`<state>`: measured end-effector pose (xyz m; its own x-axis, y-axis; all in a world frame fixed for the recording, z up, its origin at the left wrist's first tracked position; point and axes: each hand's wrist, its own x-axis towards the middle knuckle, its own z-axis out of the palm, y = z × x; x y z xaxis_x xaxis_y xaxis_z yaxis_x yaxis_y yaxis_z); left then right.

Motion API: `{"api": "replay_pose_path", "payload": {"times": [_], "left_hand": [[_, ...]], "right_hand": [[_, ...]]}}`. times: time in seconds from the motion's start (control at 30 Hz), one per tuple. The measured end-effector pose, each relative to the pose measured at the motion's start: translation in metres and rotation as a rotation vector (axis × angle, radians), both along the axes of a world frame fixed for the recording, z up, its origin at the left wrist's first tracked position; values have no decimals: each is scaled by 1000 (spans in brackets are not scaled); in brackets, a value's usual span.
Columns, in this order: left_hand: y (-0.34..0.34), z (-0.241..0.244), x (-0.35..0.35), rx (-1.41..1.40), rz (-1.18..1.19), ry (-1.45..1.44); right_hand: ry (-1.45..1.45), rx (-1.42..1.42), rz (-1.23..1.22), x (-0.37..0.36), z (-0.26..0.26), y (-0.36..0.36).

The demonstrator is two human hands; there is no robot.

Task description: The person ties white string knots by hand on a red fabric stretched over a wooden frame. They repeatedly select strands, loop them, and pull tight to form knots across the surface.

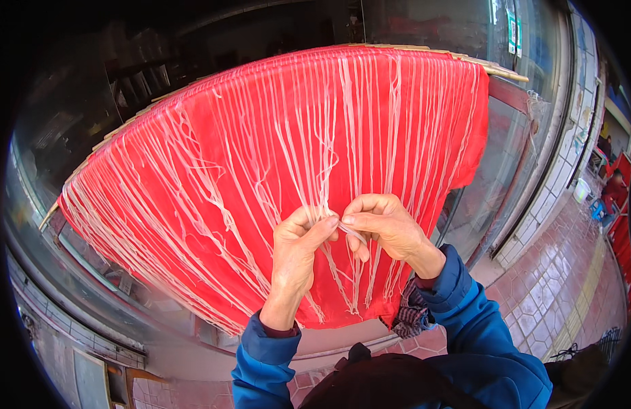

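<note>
Many long white strands hang down over a red cloth, which is draped from a pole of thin sticks. My left hand pinches a gathered bundle of the strands between thumb and fingers, low on the cloth. Close beside it on the right, my right hand grips the ends of the same bundle with thumb and forefinger. The thumbs almost touch. Further left and right, strands hang loose, some tangled or joined in clumps near their lower ends.
Light wooden sticks run along the cloth's top edge, on a reddish frame. Glass panels stand behind and beside it. A dark patterned fabric lies by the cloth's lower right corner. Paved ground stretches right, where a person sits far off.
</note>
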<state>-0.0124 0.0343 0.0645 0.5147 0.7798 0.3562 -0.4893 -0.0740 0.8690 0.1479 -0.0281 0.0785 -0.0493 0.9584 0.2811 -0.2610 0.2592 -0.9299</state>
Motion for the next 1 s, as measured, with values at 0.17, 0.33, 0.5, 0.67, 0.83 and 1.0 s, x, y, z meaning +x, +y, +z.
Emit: {"api": "replay_pose_path", "payload": {"times": [0.17, 0.33, 0.5, 0.67, 0.83, 1.0], "left_hand": [[2, 0, -2, 29, 2, 21], [2, 0, -3, 25, -19, 22], [6, 0, -3, 7, -28, -34], [1, -4, -5, 36, -57, -13], [0, -7, -12, 56, -44, 22], [1, -5, -11, 26, -25, 32]], "right_hand": [[-45, 10, 10, 1, -2, 1], [-135, -5, 8, 7, 0, 0], [-140, 65, 43, 6, -3, 0], [-172, 75, 100, 7, -7, -1], [-161, 67, 133, 2, -11, -5], [-145, 47, 112, 0, -8, -3]]}}
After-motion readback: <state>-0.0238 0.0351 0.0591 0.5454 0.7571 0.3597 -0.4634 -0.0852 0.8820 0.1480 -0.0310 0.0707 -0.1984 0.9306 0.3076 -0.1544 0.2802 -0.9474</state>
